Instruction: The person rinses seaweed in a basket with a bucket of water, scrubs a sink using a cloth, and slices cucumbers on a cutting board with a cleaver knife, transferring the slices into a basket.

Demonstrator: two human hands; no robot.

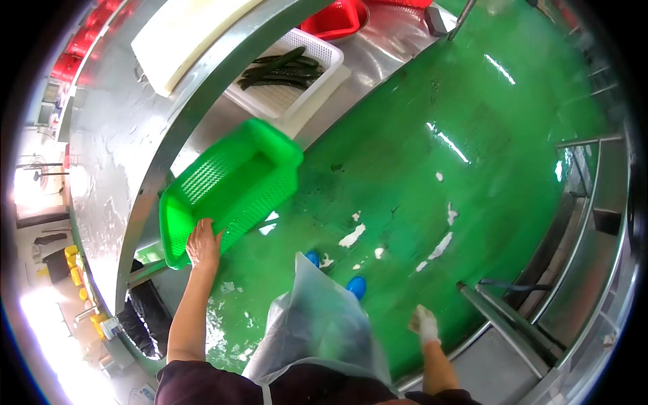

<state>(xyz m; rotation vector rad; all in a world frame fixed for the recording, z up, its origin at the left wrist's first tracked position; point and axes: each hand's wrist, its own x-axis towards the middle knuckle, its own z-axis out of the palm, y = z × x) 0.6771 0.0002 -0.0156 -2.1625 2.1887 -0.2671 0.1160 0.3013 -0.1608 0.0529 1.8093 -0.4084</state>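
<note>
My left hand (pixel 204 244) grips the near rim of a green plastic basket (pixel 233 192) with perforated sides, thumb over the edge. The basket is tilted beside the steel counter, its inside facing me, and nothing shows in it. My right hand (pixel 424 324), in a whitish glove, hangs low at my right side above the floor. Its fingers look loosely curled and no object shows in them. Beyond the green basket, a white perforated basket (pixel 322 50) holds several long dark green cucumber-like vegetables (pixel 283 67).
A steel counter (pixel 108 135) curves along the left, with a white board (pixel 182 40) on it. Red containers (pixel 331 20) stand at the back. White scraps (pixel 352 235) lie on the wet green floor (pixel 405 175). Steel rails and frames (pixel 506 327) stand at the right.
</note>
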